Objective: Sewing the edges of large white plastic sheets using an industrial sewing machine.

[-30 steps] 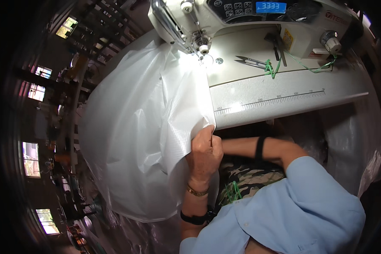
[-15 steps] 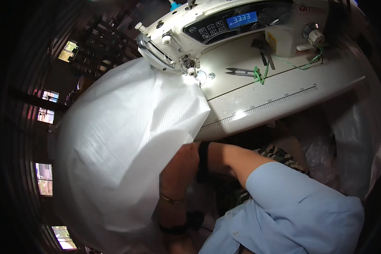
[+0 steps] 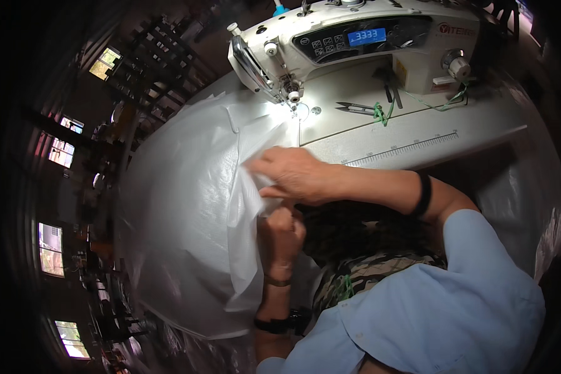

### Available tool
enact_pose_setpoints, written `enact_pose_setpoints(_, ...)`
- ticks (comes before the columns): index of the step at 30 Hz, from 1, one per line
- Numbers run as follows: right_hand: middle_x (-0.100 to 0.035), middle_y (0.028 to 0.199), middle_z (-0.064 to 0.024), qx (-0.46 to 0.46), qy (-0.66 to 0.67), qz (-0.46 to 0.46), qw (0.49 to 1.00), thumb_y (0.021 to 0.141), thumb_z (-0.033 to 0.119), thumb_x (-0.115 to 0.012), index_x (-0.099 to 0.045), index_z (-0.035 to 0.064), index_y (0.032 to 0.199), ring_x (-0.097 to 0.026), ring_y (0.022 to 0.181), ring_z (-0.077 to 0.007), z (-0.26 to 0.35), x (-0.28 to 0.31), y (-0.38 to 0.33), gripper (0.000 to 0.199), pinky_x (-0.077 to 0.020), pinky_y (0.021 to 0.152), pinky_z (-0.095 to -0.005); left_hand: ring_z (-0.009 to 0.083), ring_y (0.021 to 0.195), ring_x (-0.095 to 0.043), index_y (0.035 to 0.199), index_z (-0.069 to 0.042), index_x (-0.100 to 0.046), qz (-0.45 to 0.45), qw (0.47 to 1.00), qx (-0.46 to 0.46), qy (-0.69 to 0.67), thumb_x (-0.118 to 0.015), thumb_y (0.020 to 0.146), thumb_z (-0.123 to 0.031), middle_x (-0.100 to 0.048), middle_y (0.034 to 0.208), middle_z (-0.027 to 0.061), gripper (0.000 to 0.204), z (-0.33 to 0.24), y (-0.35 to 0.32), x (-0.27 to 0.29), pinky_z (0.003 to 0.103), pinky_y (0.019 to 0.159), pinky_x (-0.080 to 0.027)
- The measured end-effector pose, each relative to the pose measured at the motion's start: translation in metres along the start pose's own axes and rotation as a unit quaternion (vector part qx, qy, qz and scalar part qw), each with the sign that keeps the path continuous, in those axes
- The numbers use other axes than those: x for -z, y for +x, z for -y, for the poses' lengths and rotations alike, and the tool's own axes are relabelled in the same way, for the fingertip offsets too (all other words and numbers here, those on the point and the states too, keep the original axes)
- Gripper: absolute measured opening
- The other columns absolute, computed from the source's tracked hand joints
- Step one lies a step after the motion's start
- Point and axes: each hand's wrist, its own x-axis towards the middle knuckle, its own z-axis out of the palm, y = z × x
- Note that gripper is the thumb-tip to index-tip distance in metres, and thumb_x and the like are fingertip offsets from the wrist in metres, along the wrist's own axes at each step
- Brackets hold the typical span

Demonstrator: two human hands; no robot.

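Note:
A large sheet of white woven plastic fabric (image 3: 187, 187) spreads over the left of the sewing machine table, its far corner under the lit needle area. My left hand (image 3: 283, 235) is closed in a fist on the sheet's near right edge. Just above it, my right hand (image 3: 302, 174) grips a fold of the same edge between thumb and fingers; the fingertips are slightly blurred. Both hands are close together, below the head of the white sewing machine (image 3: 411, 53).
Thread snips (image 3: 355, 108) with green cord lie on the machine bed, right of the needle. Behind them is a dark tool (image 3: 389, 87). A printed ruler scale (image 3: 405, 149) runs along the table's front. Clear plastic sheeting (image 3: 523, 206) hangs at the right.
My right hand has come into view from under the sheet and now grips its edge. My left hand also shows more plainly. The sheet's right part has folded back leftward.

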Motion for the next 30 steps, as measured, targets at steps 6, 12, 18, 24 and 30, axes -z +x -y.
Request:
enact_pose_setpoints(6, -0.066, 0.097, -0.0127, -0.011, -0.029, 0.423, 0.906, 0.093, 0.039, -0.065, -0.066, 0.0079, 0.118, -0.064, 0.099, -0.0316, 0.020, -0.035, 0.083, 0.040, -0.0524, 0.083, -0.0473, 0.0357, 0.062, -0.064, 0.085, 0.000, -0.063, 0.092, 0.992, -0.002, 0.090, -0.067, 0.080, -0.010, -0.064, 0.070, 0.0185, 0.011, -0.059, 0.010, -0.018, 0.045, 0.057, -0.049)
enact_pose_setpoints(12, -0.064, 0.092, -0.0141, -0.016, -0.099, -0.011, 0.995, 0.087, 0.020, -0.071, -0.066, 0.0030, 0.098, -0.064, 0.088, -0.0325, -0.047, 0.003, 0.019, 0.021, -0.0525, 0.079, -0.0442, 0.0361, 0.065, -0.066, 0.102, 0.000, -0.062, 0.068, 0.997, 0.024, 0.037, -0.063, 0.084, -0.007, -0.065, 0.075, 0.0174, 0.019, -0.055, 0.010, -0.024, 0.044, 0.061, -0.051)
enact_pose_setpoints(18, -0.065, 0.114, -0.0150, -0.032, -0.114, 0.042, 0.992, 0.087, 0.025, -0.071, -0.066, 0.0024, 0.097, -0.061, 0.109, -0.0306, -0.082, 0.030, -0.045, 0.025, -0.0476, 0.092, -0.0434, 0.0373, 0.064, -0.064, 0.098, -0.001, -0.061, 0.070, 0.997, 0.017, 0.010, -0.063, 0.085, -0.006, -0.064, 0.074, 0.0176, 0.015, -0.049, 0.015, -0.023, 0.045, 0.059, -0.050)
enact_pose_setpoints(24, -0.059, 0.128, -0.0165, -0.059, -0.110, 0.074, 0.989, 0.090, 0.029, -0.069, -0.066, 0.0018, 0.112, -0.053, 0.122, -0.0308, -0.085, 0.038, -0.037, 0.035, -0.0393, 0.103, -0.0436, 0.0381, 0.062, -0.064, 0.084, -0.002, -0.056, 0.063, 0.997, 0.009, 0.031, -0.064, 0.085, -0.006, -0.062, 0.069, 0.0178, 0.010, -0.035, 0.045, -0.029, 0.045, 0.058, -0.049)
enact_pose_setpoints(30, -0.058, 0.125, -0.0175, -0.098, -0.120, 0.087, 0.984, 0.091, 0.027, -0.067, -0.065, 0.0008, 0.119, -0.050, 0.120, -0.0319, -0.092, 0.043, -0.026, 0.038, -0.0385, 0.103, -0.0436, 0.0403, 0.066, -0.065, 0.079, 0.000, -0.055, 0.086, 0.994, 0.020, 0.064, -0.063, 0.085, -0.002, -0.063, 0.069, 0.0220, 0.010, -0.017, 0.084, -0.046, 0.047, 0.061, -0.050)
